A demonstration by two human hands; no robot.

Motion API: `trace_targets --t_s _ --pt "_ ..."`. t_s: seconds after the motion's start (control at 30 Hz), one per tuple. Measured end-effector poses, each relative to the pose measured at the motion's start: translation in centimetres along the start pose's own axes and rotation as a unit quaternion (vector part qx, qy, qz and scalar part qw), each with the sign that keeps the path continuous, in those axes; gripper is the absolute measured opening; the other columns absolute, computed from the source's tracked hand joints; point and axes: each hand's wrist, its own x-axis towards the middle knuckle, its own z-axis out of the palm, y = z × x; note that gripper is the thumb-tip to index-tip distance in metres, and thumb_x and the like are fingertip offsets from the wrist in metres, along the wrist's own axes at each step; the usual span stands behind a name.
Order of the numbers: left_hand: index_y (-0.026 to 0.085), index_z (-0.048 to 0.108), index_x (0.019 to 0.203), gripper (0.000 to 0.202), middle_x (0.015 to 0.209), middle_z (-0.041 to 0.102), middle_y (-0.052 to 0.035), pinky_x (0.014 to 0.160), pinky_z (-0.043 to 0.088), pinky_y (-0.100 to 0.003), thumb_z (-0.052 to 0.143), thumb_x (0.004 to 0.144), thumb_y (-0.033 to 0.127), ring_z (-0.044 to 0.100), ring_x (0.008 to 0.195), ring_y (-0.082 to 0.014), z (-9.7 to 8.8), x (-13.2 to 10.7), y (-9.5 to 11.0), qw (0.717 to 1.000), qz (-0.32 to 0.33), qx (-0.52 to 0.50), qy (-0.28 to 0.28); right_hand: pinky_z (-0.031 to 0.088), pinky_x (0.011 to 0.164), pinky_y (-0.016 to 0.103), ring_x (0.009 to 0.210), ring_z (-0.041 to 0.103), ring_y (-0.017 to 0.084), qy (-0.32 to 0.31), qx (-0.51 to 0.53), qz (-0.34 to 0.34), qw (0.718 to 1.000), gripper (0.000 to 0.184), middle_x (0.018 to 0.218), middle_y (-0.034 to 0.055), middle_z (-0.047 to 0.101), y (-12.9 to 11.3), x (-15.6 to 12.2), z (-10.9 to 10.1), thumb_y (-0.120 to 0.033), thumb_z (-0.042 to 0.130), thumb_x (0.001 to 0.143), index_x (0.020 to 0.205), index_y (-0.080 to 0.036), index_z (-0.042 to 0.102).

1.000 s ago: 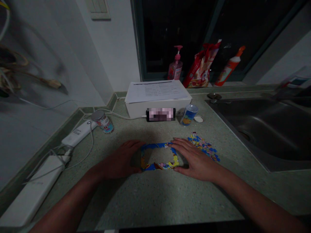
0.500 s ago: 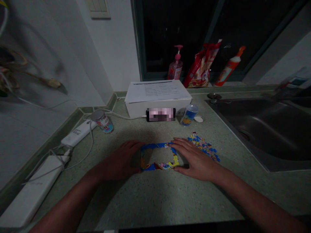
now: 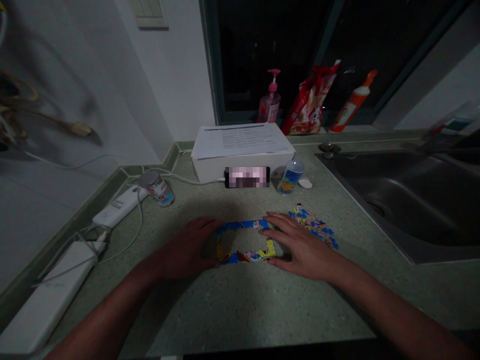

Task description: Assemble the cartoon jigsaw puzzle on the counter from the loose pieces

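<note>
A rectangular jigsaw puzzle border [image 3: 233, 225], blue with yellow and other coloured parts, lies flat on the counter around a bare middle. My left hand [image 3: 189, 247] grips its left side, fingers at the upper corner and thumb at the lower one. Across from it, my right hand [image 3: 303, 247] spans the right side, thumb by the lower corner and fingertips around the upper corner, one of them reaching inside the border. The hands cover parts of both side edges. Loose puzzle pieces [image 3: 320, 229] lie in a heap just beyond my right hand.
Behind the border stand a phone [image 3: 247, 177], a white box [image 3: 210, 169] with papers on top, a blue canister [image 3: 291, 177] and its lid [image 3: 305, 183]. At left are a jar [image 3: 157, 189], power strips [image 3: 56, 292] and cables. A sink [image 3: 423, 195] is at right.
One finger of my right hand has shifted left, inside the border. The left hand and the border stay where they were; the view has tilted very slightly.
</note>
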Motion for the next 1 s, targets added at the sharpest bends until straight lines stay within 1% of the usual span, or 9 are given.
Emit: trace_targets --t_s 0.13,0.23,0.37,0.47,0.6,0.67,0.73,0.87,1.0 --pt "0.034 0.055 0.155 0.082 0.158 0.060 -0.0116 0.120 0.048 -0.061 0.087 0.081 0.047 0.057 0.145 -0.0397 0.1 0.1 0.1 1.000 0.001 -0.005 0.002 0.039 0.126 0.065 0.156 0.045 0.039 0.001 -0.004 0.005 1.000 0.063 0.162 0.0151 0.056 0.0 0.0 -0.1 -0.040 0.086 0.086 0.144 -0.027 0.065" --pt "0.032 0.058 0.152 0.074 0.155 0.063 -0.0121 0.118 0.050 -0.061 0.083 0.084 0.048 0.060 0.141 -0.0386 0.3 0.3 -0.1 1.000 -0.003 -0.008 0.015 0.042 0.125 0.062 0.153 0.049 0.036 0.015 0.003 -0.005 1.000 0.055 0.158 0.0135 0.060 -0.2 0.3 -0.4 -0.039 0.082 0.091 0.143 -0.028 0.066" --pt "0.030 0.073 0.130 0.042 0.135 0.075 -0.0100 0.109 0.057 -0.055 0.067 0.095 0.052 0.072 0.124 -0.0353 0.1 0.9 -0.4 0.993 -0.040 -0.029 0.111 0.055 0.113 0.051 0.133 0.068 0.028 0.056 0.020 -0.002 0.998 0.025 0.135 0.0074 0.076 0.1 0.4 -1.7 -0.034 0.064 0.105 0.128 -0.029 0.073" --pt "0.026 0.077 0.105 0.032 0.108 0.082 -0.0072 0.098 0.061 -0.048 0.058 0.097 0.050 0.078 0.103 -0.0304 -0.6 1.2 -0.5 0.973 -0.087 -0.054 0.208 0.061 0.096 0.044 0.106 0.077 0.026 0.111 0.003 0.084 0.990 0.024 0.112 0.0074 0.081 1.7 -0.2 -3.5 -0.033 0.054 0.107 0.111 -0.026 0.077" --pt "0.024 0.074 0.091 0.031 0.095 0.083 -0.0056 0.091 0.062 -0.042 0.059 0.093 0.052 0.078 0.092 -0.0266 -1.6 1.2 -0.8 0.945 -0.134 -0.087 0.284 0.061 0.078 0.038 0.088 0.077 0.026 0.173 -0.044 0.221 0.959 0.031 0.107 0.0109 0.081 5.2 -1.5 -6.5 -0.038 0.053 0.104 0.109 -0.021 0.078" --pt "0.024 0.073 0.089 0.030 0.094 0.083 -0.0054 0.091 0.062 -0.042 0.060 0.092 0.052 0.078 0.091 -0.0263 -1.6 1.3 -0.8 0.941 -0.139 -0.097 0.293 0.060 0.079 0.037 0.089 0.077 0.027 0.146 -0.070 0.246 0.956 0.032 0.110 0.0119 0.082 7.0 -1.6 -7.8 -0.037 0.053 0.104 0.108 -0.021 0.080" --pt "0.025 0.073 0.088 0.030 0.093 0.083 -0.0055 0.090 0.062 -0.042 0.060 0.091 0.052 0.078 0.091 -0.0265 -1.5 1.4 -0.7 0.942 -0.139 -0.101 0.287 0.058 0.078 0.036 0.088 0.077 0.027 0.073 -0.108 0.260 0.957 0.029 0.109 0.0115 0.083 8.3 -1.0 -8.8 -0.034 0.057 0.101 0.106 -0.021 0.082" --pt "0.024 0.074 0.090 0.033 0.093 0.083 -0.0065 0.088 0.062 -0.043 0.061 0.090 0.054 0.078 0.090 -0.0276 -0.9 1.6 -0.4 0.947 -0.132 -0.103 0.274 0.057 0.080 0.034 0.091 0.078 0.028 -0.051 -0.140 0.254 0.956 0.022 0.107 0.0094 0.084 9.4 1.3 -9.0 -0.023 0.066 0.093 0.106 -0.024 0.084" --pt "0.024 0.075 0.091 0.033 0.095 0.083 -0.0074 0.089 0.062 -0.044 0.060 0.090 0.053 0.079 0.093 -0.0287 -0.7 1.6 -0.3 0.948 -0.132 -0.099 0.274 0.056 0.091 0.036 0.105 0.076 0.030 -0.053 -0.141 0.243 0.958 0.028 0.119 0.0156 0.081 9.3 2.6 -7.7 -0.021 0.062 0.097 0.115 -0.018 0.083"
